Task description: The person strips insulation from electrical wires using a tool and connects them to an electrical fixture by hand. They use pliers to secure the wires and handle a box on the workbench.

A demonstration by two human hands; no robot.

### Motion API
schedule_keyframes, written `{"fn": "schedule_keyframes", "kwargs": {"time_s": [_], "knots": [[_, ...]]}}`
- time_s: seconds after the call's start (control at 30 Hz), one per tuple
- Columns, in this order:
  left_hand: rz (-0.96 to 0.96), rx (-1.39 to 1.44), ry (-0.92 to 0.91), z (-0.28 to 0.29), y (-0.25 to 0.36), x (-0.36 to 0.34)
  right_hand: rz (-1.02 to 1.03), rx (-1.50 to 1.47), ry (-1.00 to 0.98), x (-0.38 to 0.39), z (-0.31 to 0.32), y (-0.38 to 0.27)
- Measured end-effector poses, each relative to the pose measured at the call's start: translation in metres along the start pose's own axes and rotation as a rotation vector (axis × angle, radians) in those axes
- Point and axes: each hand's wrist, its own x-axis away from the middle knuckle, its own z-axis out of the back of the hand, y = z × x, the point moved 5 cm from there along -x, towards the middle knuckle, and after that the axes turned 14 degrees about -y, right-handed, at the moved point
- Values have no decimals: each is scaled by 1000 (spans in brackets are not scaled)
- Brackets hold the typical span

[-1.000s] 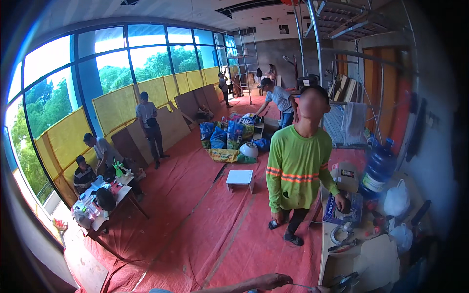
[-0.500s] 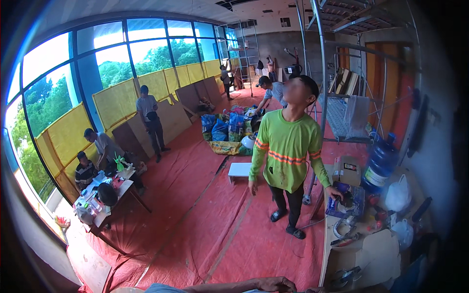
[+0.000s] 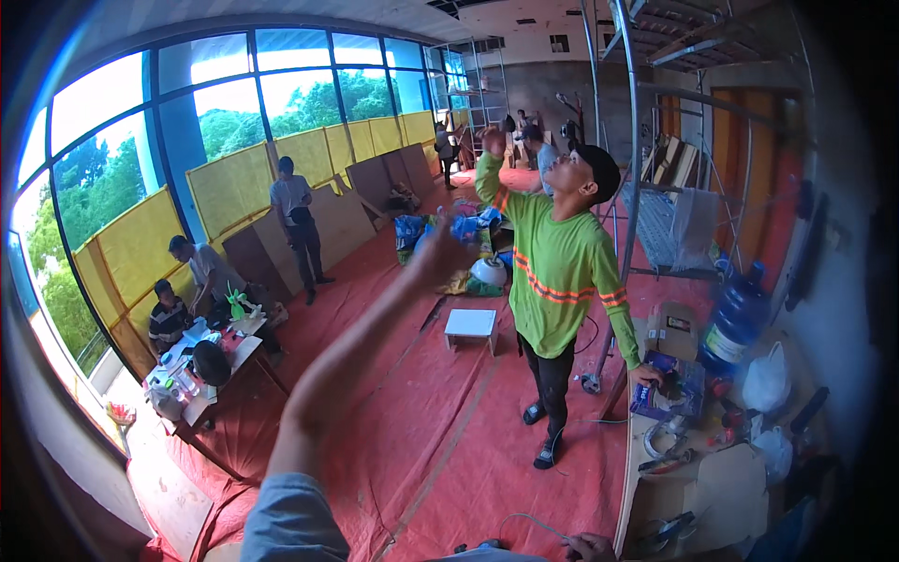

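My left hand [image 3: 442, 255] is raised in mid-air on an outstretched arm, smeared by motion. Its fingers look partly stretched out, and no object shows in them. At the bottom edge my right hand [image 3: 590, 546] is partly cut off, its fingers curled. A thin grey cable [image 3: 534, 521] runs up to those fingers; whether they grip it I cannot tell. Facing me stands a person in a lime-green shirt [image 3: 564, 272] with orange bands, head tilted up. One of their hands is lifted; the other rests by a blue box [image 3: 667, 384] on the table at the right.
That table [image 3: 646, 510] carries a cardboard box, a blue water jug [image 3: 735, 318], white bags and tools. Metal scaffolding [image 3: 629, 140] rises behind it. A low white stool [image 3: 470, 325] stands on the red floor sheeting. Several other people are farther back and around a cluttered table [image 3: 245, 351] at left.
My left hand has risen from the bottom edge to mid-air. The person in green has lifted one hand and turned slightly. The view has shifted a little.
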Motion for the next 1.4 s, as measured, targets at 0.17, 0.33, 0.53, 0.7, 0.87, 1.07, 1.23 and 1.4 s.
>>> {"fn": "schedule_keyframes", "kwargs": {"time_s": [0.17,0.33,0.53,0.7,0.87,1.07,1.23,1.4], "knots": [[320,13,304,157,-50,-85,356,498,210,-4,-23,2],[532,-366,300,240,-69,-99,186,443,188,-16,-26,-3],[639,-594,179,224,-67,-94,-102,126,101,-25,-11,58],[592,-576,77,153,-77,-84,194,399,256,-21,-18,26],[167,-759,-209,43,-79,-35,524,717,452,-19,-25,23],[-464,136,-746,-262,97,124,367,694,428,-17,-17,-11],[-399,869,-907,-394,243,222,55,127,186,-41,-3,-23],[-9,1449,-743,-407,275,250,92,128,309,-32,4,-48]]}}
